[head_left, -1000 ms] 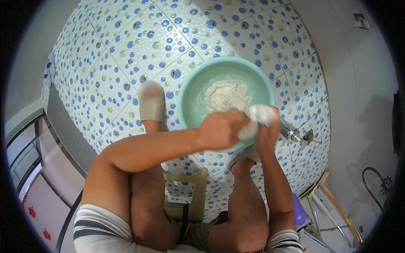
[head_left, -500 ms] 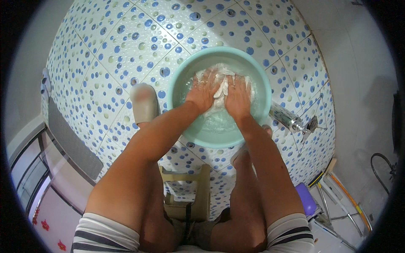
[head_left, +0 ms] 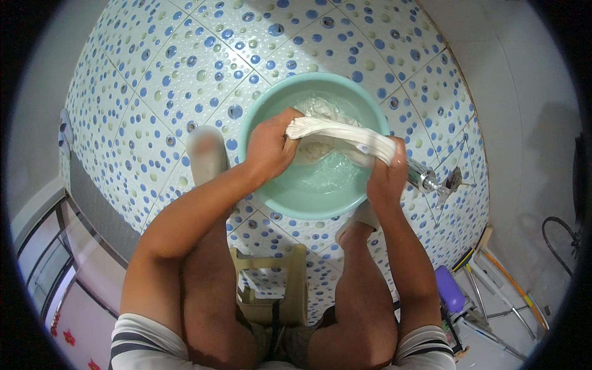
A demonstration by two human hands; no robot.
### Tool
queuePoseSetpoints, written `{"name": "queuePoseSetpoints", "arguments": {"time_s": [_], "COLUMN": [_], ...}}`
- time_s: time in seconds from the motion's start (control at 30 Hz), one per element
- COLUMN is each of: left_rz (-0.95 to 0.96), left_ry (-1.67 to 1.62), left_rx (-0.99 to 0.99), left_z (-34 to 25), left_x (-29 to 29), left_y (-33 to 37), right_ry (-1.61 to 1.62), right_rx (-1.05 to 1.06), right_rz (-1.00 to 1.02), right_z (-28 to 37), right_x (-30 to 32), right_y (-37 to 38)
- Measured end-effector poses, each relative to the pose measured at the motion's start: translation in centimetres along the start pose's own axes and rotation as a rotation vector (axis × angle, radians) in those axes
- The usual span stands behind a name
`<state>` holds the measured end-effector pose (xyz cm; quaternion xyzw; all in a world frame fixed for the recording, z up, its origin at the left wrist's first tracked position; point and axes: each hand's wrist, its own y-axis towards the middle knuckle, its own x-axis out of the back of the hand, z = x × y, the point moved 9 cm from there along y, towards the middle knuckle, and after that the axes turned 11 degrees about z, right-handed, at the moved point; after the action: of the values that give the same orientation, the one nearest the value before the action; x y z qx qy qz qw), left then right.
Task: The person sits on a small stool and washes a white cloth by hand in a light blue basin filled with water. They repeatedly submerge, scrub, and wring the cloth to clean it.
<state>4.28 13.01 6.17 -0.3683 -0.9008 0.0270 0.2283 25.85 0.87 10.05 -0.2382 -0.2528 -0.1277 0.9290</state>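
A white garment (head_left: 342, 131) is stretched in a band between my two hands above a round light-green basin (head_left: 314, 76). My left hand (head_left: 270, 145) is closed on one end of the band, over the basin's left side. At the right rim my right hand (head_left: 388, 176) grips the other end. The rest of the wet cloth hangs down into the water, bunched toward the far side of the basin. Below the band the water is rippled. Fingertips of both hands are partly hidden by the fabric.
The basin stands on a floor of blue-dotted white tiles. Beside it on the right is a shiny metal cylinder (head_left: 424, 180). A beige stool (head_left: 297, 283) shows between my legs. My left foot wears a beige slipper (head_left: 209, 163). A purple object (head_left: 450, 290) lies at the lower right.
Both hands were spread flat on the cloth in the water. They have lifted part of the garment out, moved apart and closed on it.
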Motion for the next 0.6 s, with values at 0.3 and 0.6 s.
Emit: {"name": "queuePoseSetpoints", "arguments": {"time_s": [0.3, 0.6], "left_rz": [0.066, 0.033], "left_ry": [-0.709, -0.287], "left_rx": [-0.356, 0.145], "left_z": [-18.0, -9.3], "left_x": [6.4, 3.8], "left_y": [-3.8, -1.4], "right_ry": [0.865, 0.457], "right_rx": [0.191, -0.01], "right_rz": [0.058, -0.062], "right_z": [10.4, 4.6], "right_x": [7.4, 3.1], "right_y": [-9.3, -1.4]}}
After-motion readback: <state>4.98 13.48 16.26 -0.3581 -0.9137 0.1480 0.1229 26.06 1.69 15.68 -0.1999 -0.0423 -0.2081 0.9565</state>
